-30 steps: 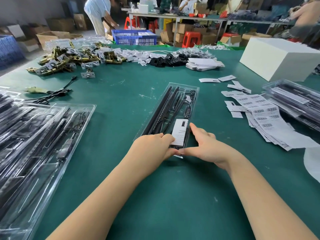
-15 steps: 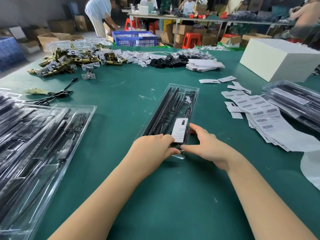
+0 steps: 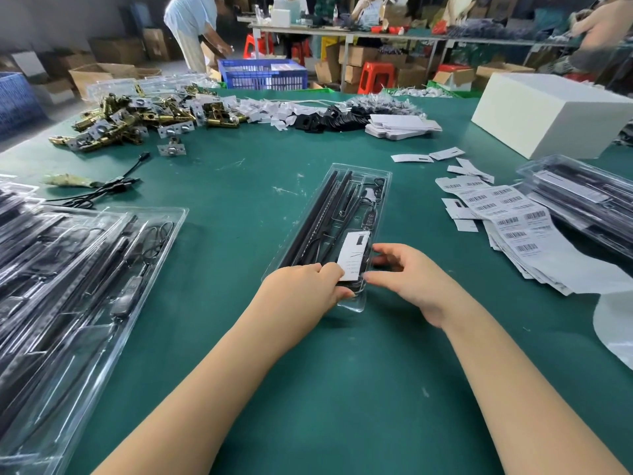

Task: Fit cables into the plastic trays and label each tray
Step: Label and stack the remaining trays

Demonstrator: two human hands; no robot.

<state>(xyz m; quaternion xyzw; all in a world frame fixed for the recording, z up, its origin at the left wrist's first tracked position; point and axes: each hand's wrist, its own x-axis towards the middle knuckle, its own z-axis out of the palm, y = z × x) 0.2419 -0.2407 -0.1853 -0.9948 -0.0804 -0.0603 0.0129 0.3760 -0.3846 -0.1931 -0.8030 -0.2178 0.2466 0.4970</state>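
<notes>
Green matting [image 3: 239,337] covers our workbench, with boxes, stools and other workers at tables behind it. Our clear plastic tray [image 3: 383,186] lies at the middle of the bench, long black cables [image 3: 329,207] seated in its channels, and a white label [image 3: 352,252] sits on its near end.

Our left hand [image 3: 301,289] curls over the near left corner of the tray, fingertips bent onto the label's lower edge. Our right hand [image 3: 407,279] rests at the tray's near right side, fingers loosely spread and only gently bent, thumb reaching toward the label; whether it pinches the rim we cannot tell.

To do this well, we judge, we should hold the tray steady with one hand and smooth the label flat from one edge to the other, keeping it square. Barcode sheets [image 3: 513,221] wait to our right, beside a stack of finished trays [image 3: 582,200]; more trays [image 3: 68,269] lie on our left.
</notes>
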